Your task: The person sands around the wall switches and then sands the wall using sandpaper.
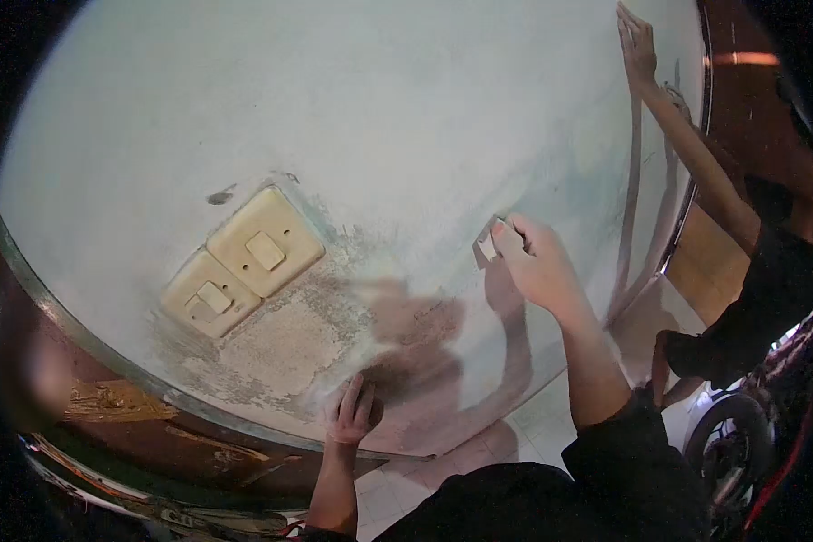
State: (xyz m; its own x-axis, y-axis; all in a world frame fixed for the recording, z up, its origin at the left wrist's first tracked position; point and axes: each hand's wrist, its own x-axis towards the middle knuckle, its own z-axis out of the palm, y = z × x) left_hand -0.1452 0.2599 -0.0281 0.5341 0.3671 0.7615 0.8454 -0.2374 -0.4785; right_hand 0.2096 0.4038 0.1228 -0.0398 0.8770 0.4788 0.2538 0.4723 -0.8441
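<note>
My right hand (540, 264) pinches a small folded piece of sandpaper (486, 247), grey on one part and pale on another, against the white wall (406, 117). Lower down, my left hand (350, 411) rests on the wall with its fingers bent and slightly apart; nothing shows in it. Up and left of that hand are two cream light switches (266, 242) set side by side. Around and below them the paint is worn to a rough, brownish patch (285, 348).
At the right, another person's arm (696, 154) reaches up with a hand on the wall. A motorcycle wheel (730, 443) stands behind that person. The wall's lower left edge (72, 334) borders a brown surface. Pale floor tiles (479, 452) show below.
</note>
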